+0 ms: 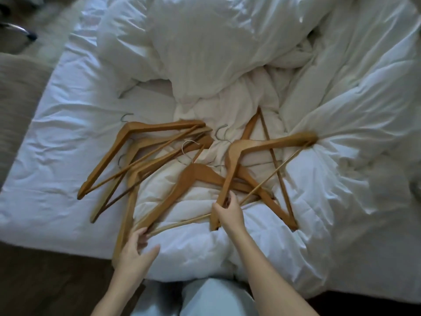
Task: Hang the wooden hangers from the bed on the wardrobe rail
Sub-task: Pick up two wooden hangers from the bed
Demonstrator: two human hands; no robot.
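**Wooden hangers heaped on a rumpled bed**

The bed (57, 137) fills most of the view, covered by a smooth white sheet with fine creases. A puffy white duvet (205, 53) lies bunched across its middle and right side, deeply folded, with a cream-toned patch at the centre. At the left edge runs grey ribbed upholstery (18, 87), and a dark floor (45, 281) shows below the mattress.

On the duvet and sheet lies a tangle of wooden hangers (145, 142), honey-brown, flat and angular, with thin round crossbars and curved metal hooks. About 6 can be made out, overlapping too much for a firm count: roughly 3 stacked at the left, 3 crossing at the centre and right.

The person's pale trouser legs (205, 299) appear at the bottom edge.

The right hand (227, 213) is closed around the lower arm of a centre hanger (268, 144), whose other arm reaches up to the right. The left hand (134, 249) touches the lower end of another hanger (196, 174), fingers spread and only loosely curled, not clamped.
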